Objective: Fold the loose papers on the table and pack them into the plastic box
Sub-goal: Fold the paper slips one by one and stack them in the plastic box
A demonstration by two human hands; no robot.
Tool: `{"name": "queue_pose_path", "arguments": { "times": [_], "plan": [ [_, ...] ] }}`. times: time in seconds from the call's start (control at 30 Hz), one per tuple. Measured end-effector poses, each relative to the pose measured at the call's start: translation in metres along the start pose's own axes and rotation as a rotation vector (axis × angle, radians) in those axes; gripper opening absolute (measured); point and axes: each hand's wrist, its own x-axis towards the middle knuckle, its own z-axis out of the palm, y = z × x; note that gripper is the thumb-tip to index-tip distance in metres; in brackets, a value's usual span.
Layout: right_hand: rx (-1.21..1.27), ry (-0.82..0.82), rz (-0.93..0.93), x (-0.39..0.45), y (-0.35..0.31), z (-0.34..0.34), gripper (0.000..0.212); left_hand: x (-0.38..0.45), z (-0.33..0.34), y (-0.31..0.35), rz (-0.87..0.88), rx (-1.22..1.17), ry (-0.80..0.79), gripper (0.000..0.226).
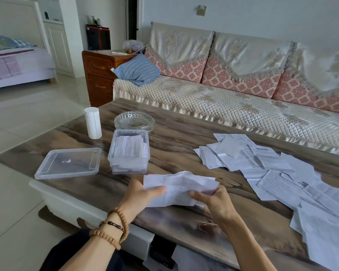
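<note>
I have the paper (pixel 179 189) pinched at both ends, left hand (pixel 143 194) with thumb on top at its left edge, right hand (pixel 216 200) gripping the right edge, just above the table (pixel 184 137). It looks already creased, though I cannot tell how many layers. My worry is the plastic box (pixel 128 151) just beyond: it is nearly brimful of folded sheets, so a loose, bulky fold may spring up and keep the lid (pixel 69 163) (lying to its left) from seating. A careless sweep right could scatter the loose papers (pixel 272 173), some near the table's edge. The glass dish (pixel 134 120) and white roll (pixel 93 123) stand behind the box, clear of my path.
</note>
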Motion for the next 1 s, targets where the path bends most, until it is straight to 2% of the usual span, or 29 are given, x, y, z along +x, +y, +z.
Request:
{"name": "queue_pose_path", "arguments": {
  "times": [0.2, 0.37, 0.53, 0.77, 0.93, 1.0],
  "plan": [
    [-0.047, -0.035, -0.091, 0.003, 0.008, -0.007, 0.024, -0.004, 0.008, -0.007, 0.024, 0.027, -0.096, 0.023],
    [-0.085, -0.110, -0.093, 0.012, 0.009, -0.013, 0.039, 0.002, 0.007, -0.009, -0.009, 0.054, -0.203, 0.037],
    [-0.055, -0.151, -0.071, 0.017, 0.009, -0.016, 0.044, 0.007, 0.009, -0.013, -0.027, 0.101, -0.156, 0.017],
    [-0.199, -0.035, -0.035, 0.021, 0.013, -0.011, 0.020, 0.009, 0.013, -0.013, 0.007, 0.174, -0.091, 0.012],
    [0.038, 0.005, -0.010, 0.020, 0.004, -0.010, 0.029, 0.005, 0.016, -0.009, -0.008, 0.232, -0.011, 0.007],
    [-0.006, 0.044, 0.001, 0.022, 0.003, -0.010, 0.020, 0.004, 0.017, -0.008, -0.048, 0.295, 0.018, 0.017]
  ]
}}
